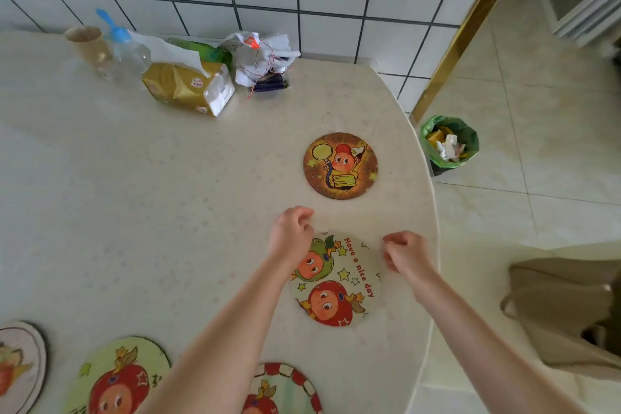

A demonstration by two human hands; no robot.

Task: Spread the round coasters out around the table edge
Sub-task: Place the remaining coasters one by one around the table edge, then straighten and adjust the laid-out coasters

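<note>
Several round cartoon coasters lie flat on the pale table point(168, 195). An orange-brown coaster point(340, 165) sits near the right edge. Closer to me lies a cream coaster point(339, 282) printed "Have a nice day". My left hand point(291, 235) hovers over its upper left rim, fingers curled and holding nothing. My right hand point(405, 254) is just off its right rim, fingers loosely curled, also holding nothing. Along the near edge lie a red-rimmed coaster point(289, 390), partly under my left forearm, a green coaster point(124, 376) and a pale coaster point(20, 363) at the far left.
At the back of the table by the tiled wall stand a gold tissue pack point(188, 87), a clear bottle point(129, 54), a cup point(89, 44) and a white bundle point(262, 57). On the floor to the right are a green-lined bin point(450, 144) and a beige bag point(568, 312).
</note>
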